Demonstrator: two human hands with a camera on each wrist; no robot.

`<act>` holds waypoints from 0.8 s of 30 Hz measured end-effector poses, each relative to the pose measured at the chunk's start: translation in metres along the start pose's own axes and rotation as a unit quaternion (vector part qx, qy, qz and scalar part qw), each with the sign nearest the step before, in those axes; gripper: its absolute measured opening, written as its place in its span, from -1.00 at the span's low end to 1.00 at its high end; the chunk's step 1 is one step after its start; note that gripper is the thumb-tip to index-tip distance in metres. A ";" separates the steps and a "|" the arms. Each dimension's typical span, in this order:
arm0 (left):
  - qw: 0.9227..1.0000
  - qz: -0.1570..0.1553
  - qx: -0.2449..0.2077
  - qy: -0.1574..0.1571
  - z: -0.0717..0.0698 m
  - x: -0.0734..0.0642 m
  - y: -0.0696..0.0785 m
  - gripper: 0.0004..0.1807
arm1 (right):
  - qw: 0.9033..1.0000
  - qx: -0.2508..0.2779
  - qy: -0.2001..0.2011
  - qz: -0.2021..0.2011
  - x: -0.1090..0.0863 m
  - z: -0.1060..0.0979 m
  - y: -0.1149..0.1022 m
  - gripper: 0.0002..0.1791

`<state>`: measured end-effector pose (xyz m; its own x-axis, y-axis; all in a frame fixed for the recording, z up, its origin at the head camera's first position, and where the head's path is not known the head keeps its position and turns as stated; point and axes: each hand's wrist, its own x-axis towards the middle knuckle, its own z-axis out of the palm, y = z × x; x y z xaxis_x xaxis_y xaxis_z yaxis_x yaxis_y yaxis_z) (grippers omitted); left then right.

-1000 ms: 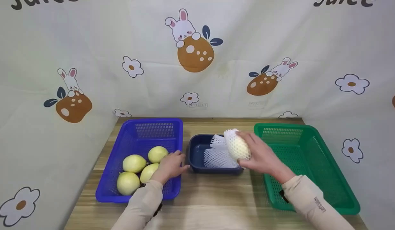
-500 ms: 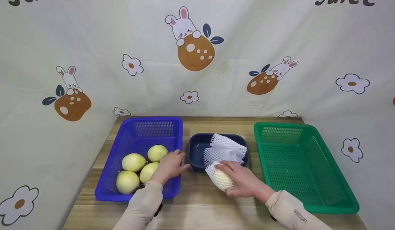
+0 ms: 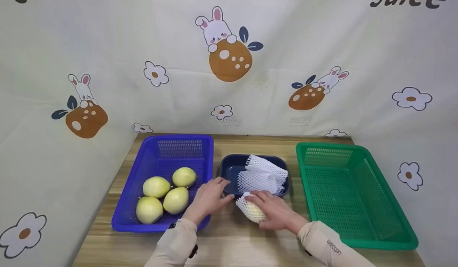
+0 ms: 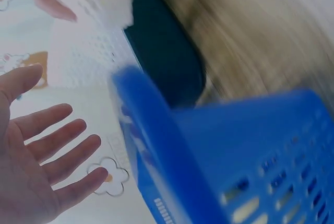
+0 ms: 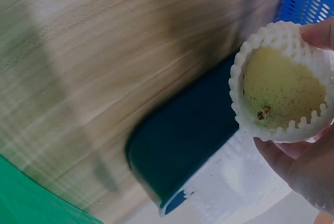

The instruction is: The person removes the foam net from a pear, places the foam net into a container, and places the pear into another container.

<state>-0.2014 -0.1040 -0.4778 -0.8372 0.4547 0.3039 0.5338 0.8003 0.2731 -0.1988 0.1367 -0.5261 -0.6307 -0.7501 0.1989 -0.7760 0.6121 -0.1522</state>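
My right hand [image 3: 277,210] grips a pear in a white foam net [image 3: 252,208] just in front of the small navy tub [image 3: 229,170]. In the right wrist view, the speckled end of the pear [image 5: 282,88] shows through the net's open end, with fingers and thumb around the sleeve. My left hand [image 3: 209,198] hovers between the blue basket and the tub, holding nothing; its fingers are spread in the left wrist view. White foam nets [image 3: 262,176] lie in the tub. Several yellow-green pears [image 3: 176,200] sit bare in the blue basket [image 3: 119,207].
A green basket [image 3: 305,193] stands to the right of the tub on the wood-grain table [image 3: 247,248]. The blue basket's rim [image 4: 156,125] rises close to the left hand. A printed cloth [image 3: 184,96] hangs behind and at both sides.
My right hand has brought the netted pear from above the tub down and left to the tub's front. My left hand has moved right, off the blue basket's edge toward the tub.
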 end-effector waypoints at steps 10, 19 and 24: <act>0.997 -0.002 -0.071 -0.019 0.025 -0.010 0.015 -0.54 | 1.000 -0.004 -0.022 0.006 0.004 0.006 0.003 -0.10; 0.994 -0.027 -0.094 -0.045 0.046 -0.025 0.023 -0.48 | 1.000 -0.012 -0.004 -0.024 0.002 0.015 -0.003 -0.09; 0.992 -0.035 -0.098 -0.068 0.052 -0.027 0.027 -0.46 | 0.999 -0.015 -0.009 -0.028 -0.001 0.022 -0.003 -0.08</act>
<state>-0.1708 -0.0744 -0.5260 -0.8746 0.4595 0.1543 0.4746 0.7469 0.4657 -0.1963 0.1300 -0.5475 -0.5865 -0.7874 0.1897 -0.8097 0.5759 -0.1131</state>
